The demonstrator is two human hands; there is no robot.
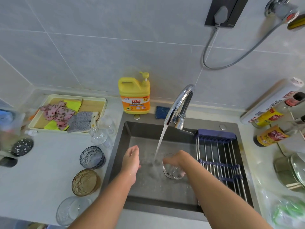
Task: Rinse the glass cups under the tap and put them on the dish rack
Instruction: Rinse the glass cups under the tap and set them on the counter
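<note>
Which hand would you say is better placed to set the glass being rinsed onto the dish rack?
Right. The right hand already holds the clear glass, and the dish rack lies directly beside it; the left hand is empty, farther away.

Two bare forearms reach in from the lower edge, both uncovered as far as the view shows: no sleeves or cuffs. The left hand (pixel 131 160) wears no glove, ring, watch or band. The right hand (pixel 177 159) is likewise bare, with nothing on its wrist. The fingers of both are slim, with short nails where these can be made out.
</note>
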